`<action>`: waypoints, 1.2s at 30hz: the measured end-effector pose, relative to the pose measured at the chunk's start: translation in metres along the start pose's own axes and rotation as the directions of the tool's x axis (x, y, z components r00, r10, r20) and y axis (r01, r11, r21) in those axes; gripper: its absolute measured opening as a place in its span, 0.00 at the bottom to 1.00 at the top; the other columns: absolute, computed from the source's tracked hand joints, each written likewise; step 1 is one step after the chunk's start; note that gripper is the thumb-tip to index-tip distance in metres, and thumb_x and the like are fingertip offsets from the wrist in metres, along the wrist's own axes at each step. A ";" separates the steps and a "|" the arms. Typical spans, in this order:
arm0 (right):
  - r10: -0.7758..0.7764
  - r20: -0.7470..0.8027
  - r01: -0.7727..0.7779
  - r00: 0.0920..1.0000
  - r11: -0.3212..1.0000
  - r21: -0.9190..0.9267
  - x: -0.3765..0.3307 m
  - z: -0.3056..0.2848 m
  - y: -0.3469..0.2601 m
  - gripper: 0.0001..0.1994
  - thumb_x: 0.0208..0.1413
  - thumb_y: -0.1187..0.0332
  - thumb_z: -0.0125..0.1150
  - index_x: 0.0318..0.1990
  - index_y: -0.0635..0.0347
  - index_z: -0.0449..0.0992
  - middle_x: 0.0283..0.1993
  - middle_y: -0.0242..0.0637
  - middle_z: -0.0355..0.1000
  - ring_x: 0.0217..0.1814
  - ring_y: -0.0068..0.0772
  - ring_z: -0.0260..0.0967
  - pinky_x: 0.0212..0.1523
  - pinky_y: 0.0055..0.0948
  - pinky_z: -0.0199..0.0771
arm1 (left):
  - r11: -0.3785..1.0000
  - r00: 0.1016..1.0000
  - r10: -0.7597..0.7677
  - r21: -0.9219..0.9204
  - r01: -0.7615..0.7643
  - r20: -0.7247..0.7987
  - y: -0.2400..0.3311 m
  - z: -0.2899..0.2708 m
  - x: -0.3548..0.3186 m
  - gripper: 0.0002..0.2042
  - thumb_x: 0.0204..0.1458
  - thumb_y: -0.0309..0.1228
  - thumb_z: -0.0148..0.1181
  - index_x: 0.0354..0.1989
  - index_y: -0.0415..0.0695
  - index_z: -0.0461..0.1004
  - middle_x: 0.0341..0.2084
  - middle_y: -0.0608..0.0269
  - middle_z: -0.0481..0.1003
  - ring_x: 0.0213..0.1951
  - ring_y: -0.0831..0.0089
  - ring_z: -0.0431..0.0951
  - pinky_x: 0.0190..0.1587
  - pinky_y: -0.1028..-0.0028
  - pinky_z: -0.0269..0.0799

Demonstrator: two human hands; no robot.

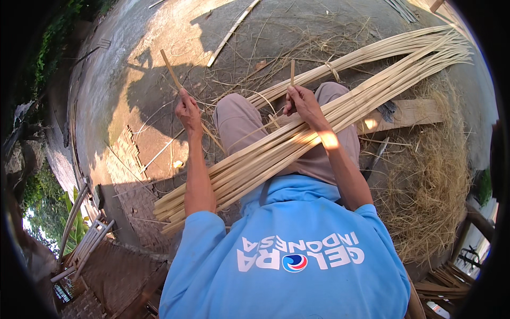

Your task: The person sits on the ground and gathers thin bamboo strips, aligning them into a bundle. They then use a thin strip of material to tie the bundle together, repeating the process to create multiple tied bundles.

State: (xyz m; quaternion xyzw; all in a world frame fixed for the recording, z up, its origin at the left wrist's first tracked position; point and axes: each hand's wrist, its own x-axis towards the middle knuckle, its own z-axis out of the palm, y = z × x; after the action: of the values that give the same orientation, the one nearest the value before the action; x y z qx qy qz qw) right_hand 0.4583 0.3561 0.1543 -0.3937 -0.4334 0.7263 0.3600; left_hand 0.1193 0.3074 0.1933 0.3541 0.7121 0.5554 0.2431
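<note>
I've got left hand (188,110) and right hand (300,101) each clamped on a bamboo strip (171,68), hands apart. Looks mid-split; next needs an even pull, bundle (297,141) steady on lap

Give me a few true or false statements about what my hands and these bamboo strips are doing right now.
1. The left hand grips a thin bamboo strip. True.
2. The right hand is empty. False: it pinches a short strip that stands upright.
3. A bundle of long bamboo strips lies across the lap. True.
4. The bundle is stacked on a table. False: it rests on the legs, above the ground.
5. Dry shavings lie heaped at the person's right. True.
</note>
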 end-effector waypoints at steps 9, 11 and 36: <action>-0.065 0.036 0.062 0.997 0.996 0.068 0.015 0.011 -0.025 0.18 0.74 0.55 0.41 0.39 0.61 0.66 0.30 0.34 0.70 0.35 0.30 0.78 0.38 0.32 0.85 | 0.855 0.615 -0.451 0.115 0.506 0.646 0.029 0.018 -0.030 0.15 0.61 0.43 0.63 0.41 0.44 0.73 0.24 0.70 0.72 0.27 0.81 0.73 0.32 0.76 0.72; -0.060 0.022 0.057 0.998 0.993 0.104 0.015 0.008 -0.026 0.17 0.74 0.55 0.42 0.39 0.60 0.66 0.30 0.34 0.70 0.36 0.32 0.79 0.39 0.32 0.85 | 0.802 0.454 -0.572 0.349 0.486 0.683 0.010 0.016 -0.038 0.14 0.61 0.41 0.63 0.43 0.43 0.74 0.25 0.70 0.72 0.30 0.79 0.74 0.37 0.73 0.74; -0.081 -0.355 0.180 0.931 0.950 0.255 0.008 -0.065 -0.035 0.17 0.72 0.56 0.48 0.36 0.59 0.71 0.27 0.32 0.72 0.30 0.29 0.77 0.32 0.31 0.84 | 0.891 0.859 -0.159 -0.303 0.337 0.487 0.043 0.022 -0.051 0.34 0.64 0.52 0.54 0.74 0.49 0.56 0.20 0.77 0.56 0.22 0.84 0.60 0.24 0.79 0.60</action>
State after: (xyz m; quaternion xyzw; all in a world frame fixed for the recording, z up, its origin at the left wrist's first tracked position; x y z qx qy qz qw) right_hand 0.5185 0.3977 0.1635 -0.4275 -0.2817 0.6760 0.5300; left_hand 0.1780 0.2875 0.2264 0.3225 0.5562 0.5479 0.5353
